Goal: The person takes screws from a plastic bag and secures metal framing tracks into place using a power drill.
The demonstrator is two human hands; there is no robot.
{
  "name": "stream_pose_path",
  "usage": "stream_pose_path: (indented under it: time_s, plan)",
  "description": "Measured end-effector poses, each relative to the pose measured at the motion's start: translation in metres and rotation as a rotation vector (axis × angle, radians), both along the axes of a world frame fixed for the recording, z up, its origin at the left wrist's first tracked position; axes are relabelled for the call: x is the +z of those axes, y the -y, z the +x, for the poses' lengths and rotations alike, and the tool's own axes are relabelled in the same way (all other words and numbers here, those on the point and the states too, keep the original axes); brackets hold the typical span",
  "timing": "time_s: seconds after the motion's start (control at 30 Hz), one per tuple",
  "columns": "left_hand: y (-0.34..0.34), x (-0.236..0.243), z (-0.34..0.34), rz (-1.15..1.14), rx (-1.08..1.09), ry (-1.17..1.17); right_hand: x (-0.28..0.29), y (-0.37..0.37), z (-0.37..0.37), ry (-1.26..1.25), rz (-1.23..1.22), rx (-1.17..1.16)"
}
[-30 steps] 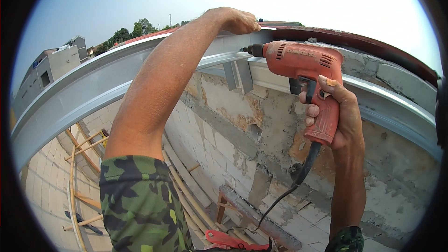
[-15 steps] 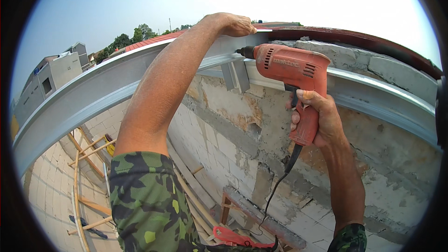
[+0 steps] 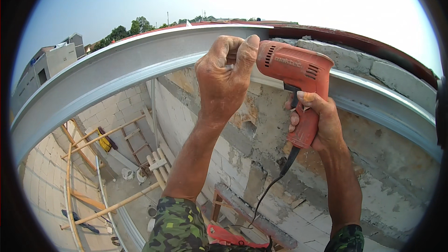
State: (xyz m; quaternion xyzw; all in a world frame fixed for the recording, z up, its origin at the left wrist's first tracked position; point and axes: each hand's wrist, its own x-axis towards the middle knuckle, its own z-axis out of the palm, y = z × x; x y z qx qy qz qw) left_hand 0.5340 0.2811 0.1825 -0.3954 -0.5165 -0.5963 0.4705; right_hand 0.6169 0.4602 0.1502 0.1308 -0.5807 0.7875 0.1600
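My right hand [image 3: 326,121] is closed round the grip of a red corded drill [image 3: 291,65], held level with its front pointing left. My left hand [image 3: 224,74] is raised at the drill's front, its thumb and fingers pinched together; it covers the chuck and tip, and whatever is between the fingertips is hidden. Behind both hands runs a long silver metal beam [image 3: 116,65], curving across the view. The drill's black cord [image 3: 275,182] hangs down toward a red item [image 3: 224,233] at the bottom.
Below is a block-walled space [image 3: 121,102] with wooden poles [image 3: 112,210], a ladder [image 3: 135,144] and a yellow item [image 3: 106,142]. A rough plastered wall [image 3: 373,168] lies to the right. A red metal edge [image 3: 373,42] runs along the top, with buildings and trees beyond.
My left hand has left the beam's top and come down and back to the drill's front, fingers pinched. The drill has moved slightly left since a second ago.
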Motion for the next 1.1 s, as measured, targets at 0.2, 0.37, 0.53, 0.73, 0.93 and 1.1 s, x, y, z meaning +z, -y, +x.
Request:
stream_pose_path:
  time_s: [0.2, 0.37, 0.53, 0.73, 0.93, 1.1]
  plan:
    - [-0.013, -0.038, -0.031, 0.536, -0.207, 0.229, -0.009, 0.013, 0.002, -0.033, 0.029, 0.002]
    - [-0.017, -0.046, -0.053, 0.720, -0.224, 0.327, -0.006, 0.013, 0.005, -0.040, 0.050, -0.060]
    - [-0.027, -0.025, -0.087, 0.685, -0.187, 0.297, -0.014, 0.016, 0.000, -0.060, 0.052, -0.050]
    - [-0.028, -0.022, -0.093, 0.471, -0.151, 0.395, -0.025, 0.019, 0.000, -0.056, 0.046, -0.097]
    - [-0.023, -0.023, -0.090, 0.481, -0.198, 0.351, -0.040, 0.032, -0.006, -0.105, 0.006, -0.129]
    - [-0.012, -0.025, -0.097, 0.377, -0.357, 0.294, -0.032, 0.013, -0.006, -0.090, 0.225, -0.200]
